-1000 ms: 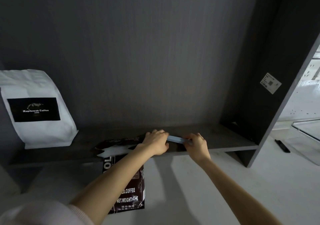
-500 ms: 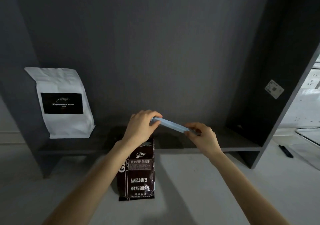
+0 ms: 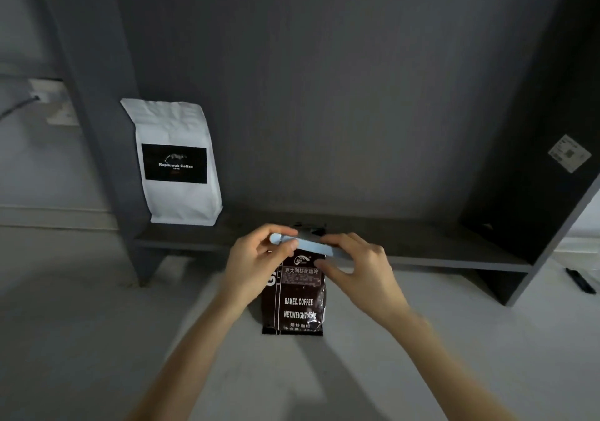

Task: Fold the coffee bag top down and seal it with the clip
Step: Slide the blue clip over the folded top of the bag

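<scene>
A pale blue sealing clip (image 3: 303, 246) is held level across the top of the dark brown coffee bag (image 3: 297, 294), pinched at its left end by the left hand (image 3: 256, 263) and at its right end by the right hand (image 3: 354, 269). The bag is stood upright on the pale surface (image 3: 97, 339), just before the dark shelf (image 3: 438, 251).

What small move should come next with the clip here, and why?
Probably press the light blue clip shut along its length. Both hands, left hand and right hand, hold it across the top of the dark coffee bag, which stands upright; whether it has latched cannot be told.
</scene>
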### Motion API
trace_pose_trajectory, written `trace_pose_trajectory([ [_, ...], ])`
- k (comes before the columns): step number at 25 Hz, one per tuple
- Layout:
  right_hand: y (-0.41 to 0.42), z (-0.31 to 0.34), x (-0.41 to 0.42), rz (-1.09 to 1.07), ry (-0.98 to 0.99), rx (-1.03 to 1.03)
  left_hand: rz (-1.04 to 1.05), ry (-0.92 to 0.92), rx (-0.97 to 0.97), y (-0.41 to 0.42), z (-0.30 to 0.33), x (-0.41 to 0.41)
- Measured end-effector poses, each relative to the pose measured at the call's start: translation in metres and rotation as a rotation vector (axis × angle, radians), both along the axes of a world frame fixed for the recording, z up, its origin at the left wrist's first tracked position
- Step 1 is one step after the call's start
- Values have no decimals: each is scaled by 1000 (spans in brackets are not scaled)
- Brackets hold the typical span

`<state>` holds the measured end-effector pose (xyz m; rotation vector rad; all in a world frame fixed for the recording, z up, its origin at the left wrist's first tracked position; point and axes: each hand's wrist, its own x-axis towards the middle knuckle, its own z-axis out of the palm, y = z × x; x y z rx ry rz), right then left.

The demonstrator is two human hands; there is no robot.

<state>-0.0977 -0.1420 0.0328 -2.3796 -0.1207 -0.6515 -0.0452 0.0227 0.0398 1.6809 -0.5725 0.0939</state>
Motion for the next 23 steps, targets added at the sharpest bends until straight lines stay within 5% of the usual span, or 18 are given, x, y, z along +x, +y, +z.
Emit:
trace_pose_trajectory([
  [4,13,-9,-2,-9,-104,63,-7,102,-193,7,-4,-11],
  [13,23,-16,-9,-105,-211,61,32,125,-208,9,-10,-14],
  [18,32,-8,-14,9,-310,154,93,405,-320,16,-20,-4],
  [23,20,0,-15,100,-114,266,158,390,-341,30,-24,3],
])
